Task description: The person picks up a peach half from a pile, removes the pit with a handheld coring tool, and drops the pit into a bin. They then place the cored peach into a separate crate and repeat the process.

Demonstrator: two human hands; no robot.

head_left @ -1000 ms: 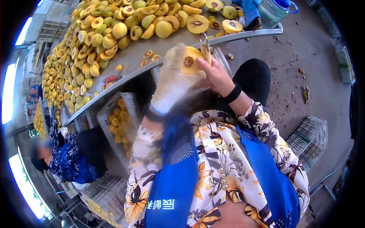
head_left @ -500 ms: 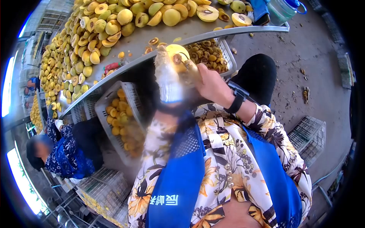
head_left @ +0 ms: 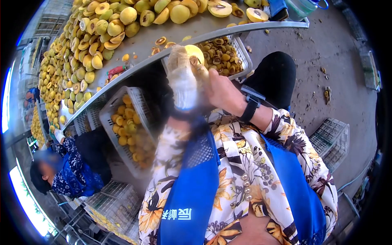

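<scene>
My left hand (head_left: 182, 79), in a white knit glove, grips a halved yellow fruit (head_left: 194, 53) with its brown pit facing my right hand. My right hand (head_left: 220, 92) is bare, wears a black wrist strap, and presses a small pitting tool against the pit; the tool is mostly hidden behind the fingers. Both hands hover just below the metal table edge (head_left: 245, 27), over a white crate of brown pits (head_left: 222, 53).
The table carries a long heap of whole and halved yellow fruit (head_left: 102, 32). A white crate of pitted fruit (head_left: 126, 122) stands under it at left. Another person in a blue patterned top (head_left: 69, 171) sits lower left. An empty crate (head_left: 332, 143) lies on the concrete floor at right.
My hands and the fruit have dropped from above the table edge to below it, over the pit crate. The tool, earlier sticking up above my fingers, is now buried against the fruit.
</scene>
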